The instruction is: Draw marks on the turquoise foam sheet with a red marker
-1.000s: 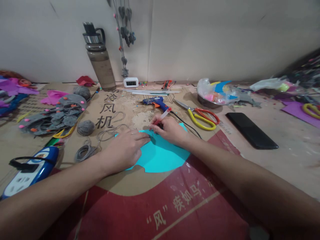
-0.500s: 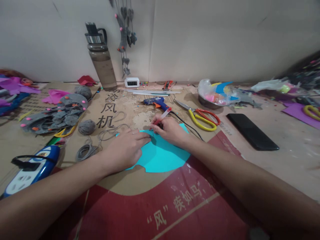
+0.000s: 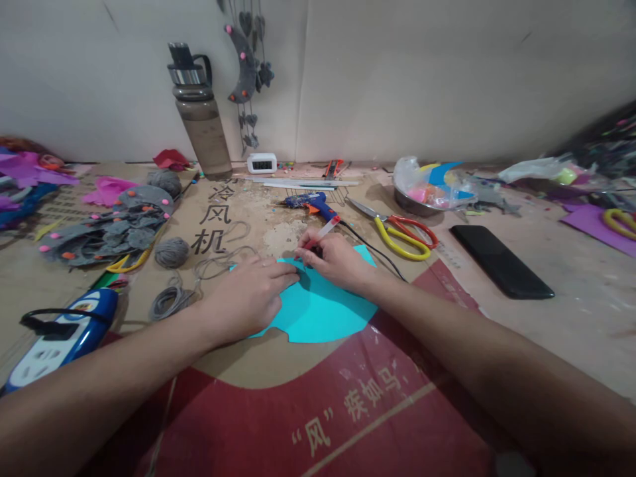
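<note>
1. Just below the frame's centre lies the turquoise sheet (image 3: 328, 311); over its upper edge, the right hand (image 3: 335, 260) closes around a red pen (image 3: 326, 229).
2. The left hand (image 3: 252, 291) covers its left part; any grip, I cannot tell.
3. Hands have barely moved; upper centre, the hanging grey crescent (image 3: 244, 71) has turned broadside.

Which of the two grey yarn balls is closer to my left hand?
The front ball, just behind the loose yarn coil, is nearer your left hand; the back ball sits farther off, toward the bottle.
</note>
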`<state>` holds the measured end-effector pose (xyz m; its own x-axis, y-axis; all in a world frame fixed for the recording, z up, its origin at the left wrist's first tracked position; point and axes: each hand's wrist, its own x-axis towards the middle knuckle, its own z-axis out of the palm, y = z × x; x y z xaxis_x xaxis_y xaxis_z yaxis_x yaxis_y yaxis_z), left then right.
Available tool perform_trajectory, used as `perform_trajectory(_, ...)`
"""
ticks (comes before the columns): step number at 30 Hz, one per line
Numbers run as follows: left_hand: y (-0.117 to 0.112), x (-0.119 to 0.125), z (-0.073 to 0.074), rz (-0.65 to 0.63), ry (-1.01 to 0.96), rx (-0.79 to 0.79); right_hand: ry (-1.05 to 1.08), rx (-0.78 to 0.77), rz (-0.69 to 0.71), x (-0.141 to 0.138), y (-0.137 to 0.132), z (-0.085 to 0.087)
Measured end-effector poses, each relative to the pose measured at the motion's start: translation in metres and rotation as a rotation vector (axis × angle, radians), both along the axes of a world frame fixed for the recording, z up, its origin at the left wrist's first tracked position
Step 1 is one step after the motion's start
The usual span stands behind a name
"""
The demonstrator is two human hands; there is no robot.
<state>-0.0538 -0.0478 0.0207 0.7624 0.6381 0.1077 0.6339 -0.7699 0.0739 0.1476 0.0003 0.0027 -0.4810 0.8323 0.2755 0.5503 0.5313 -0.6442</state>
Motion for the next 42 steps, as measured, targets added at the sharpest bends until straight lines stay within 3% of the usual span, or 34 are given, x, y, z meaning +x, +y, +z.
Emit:
perform_trajectory(14, 0.001, 0.000, -0.001, -0.017, -0.018, 0.026, 0.010, 0.009, 0.039, 0.001, 0.000, -0.001)
perform_trajectory(22, 0.001, 0.000, -0.001, -0.037, -0.042, 0.021, 0.223, 0.040, 0.015, 0.000, 0.001, -0.007)
perform_trajectory(28, 0.001, 0.000, 0.000, -0.022, -0.041, 0.029, 0.152, 0.060, 0.076, 0.004, 0.001, -0.011)
perform_trajectory(33, -0.001, -0.001, 0.001, -0.012, -0.021, 0.022, 0.127, 0.140, 0.211, 0.009, 0.004, -0.009)
perform_trajectory(42, -0.012, -0.008, 0.000, -0.031, -0.005, 0.111, 0.150, 0.181, 0.279, 0.011, 0.005, -0.009)
